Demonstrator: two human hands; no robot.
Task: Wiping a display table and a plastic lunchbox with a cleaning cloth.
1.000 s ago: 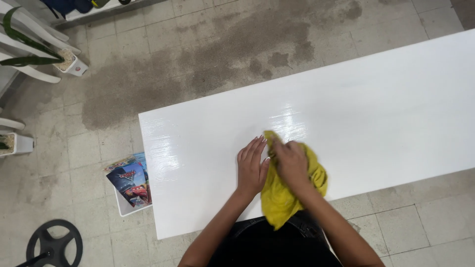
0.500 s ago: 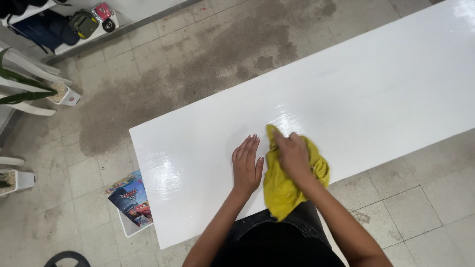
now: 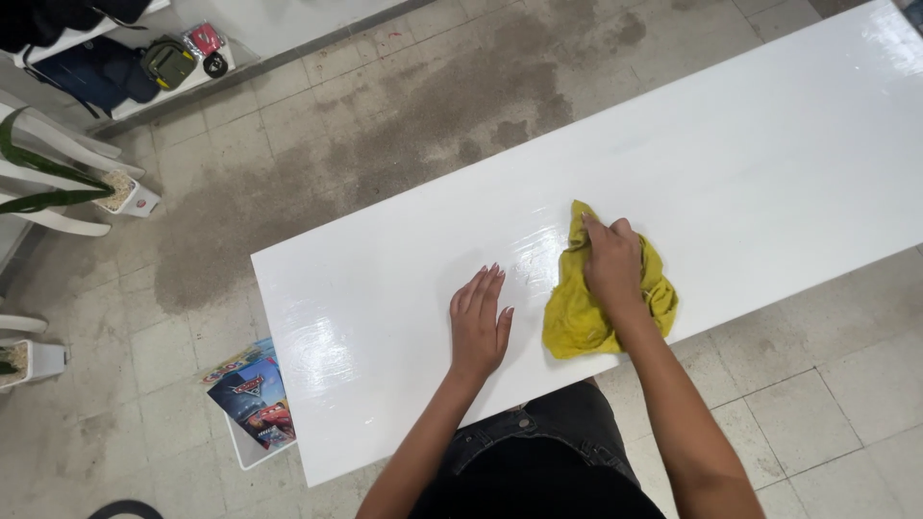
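Head view. A long white glossy desk [image 3: 769, 144] runs diagonally across the frame, from lower left to upper right, over a tiled floor [image 3: 846, 384] with a dark stained patch beyond the desk's far edge.

Yellow cloth [image 3: 577, 322]: crumpled, lying on the desk surface near the edge closest to the person, roughly midway along the desk's length. One corner of the cloth points up toward the desk's far edge.

Right hand [image 3: 612, 264]: placed on top of the yellow cloth, palm down, fingers curled into the fabric. Grip state: clenched on the cloth, pressing it against the desk.

Left hand [image 3: 479, 322]: flat on the bare desk surface, just beside the yellow cloth on its left and not touching it. Grip state: released, fingers extended and close together, holding nothing.

The person stands at the near edge of the desk in dark clothing, both forearms reaching over the edge.

Items off the desk: a colourful picture book [image 3: 252, 394] sits in a white container on the floor, just beside the desk's left end. Well apart from the desk, toward the upper left, a green-leaved plant [image 3: 43, 187] stands in a white pot, and dark bags [image 3: 91, 77] lie on a low white shelf.
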